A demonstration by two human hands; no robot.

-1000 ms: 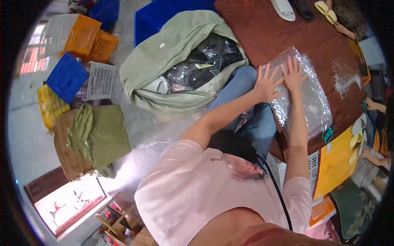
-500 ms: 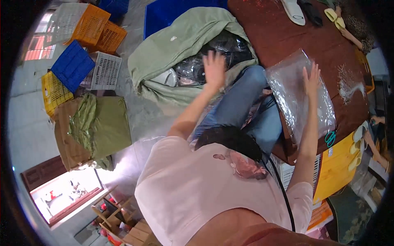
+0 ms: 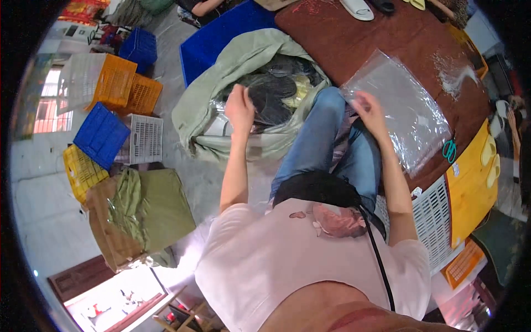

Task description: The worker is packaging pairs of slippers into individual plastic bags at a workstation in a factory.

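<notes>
I see the left hand [image 3: 240, 113], fingers bent, at the dark soles [image 3: 271, 98], upper centre; the right hand [image 3: 373, 115] curls by the clear plastic [image 3: 412, 110], right of centre. Whether either grips, I can't tell. A dragging right forearm [image 3: 395, 185] could crease the plastic.

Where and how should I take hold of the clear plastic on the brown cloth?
Probably pinch the clear plastic along its long edge facing the jeans, coming from that side: it lies flat on the brown cloth, so an edge likely offers more to hold than its broad middle.
</notes>
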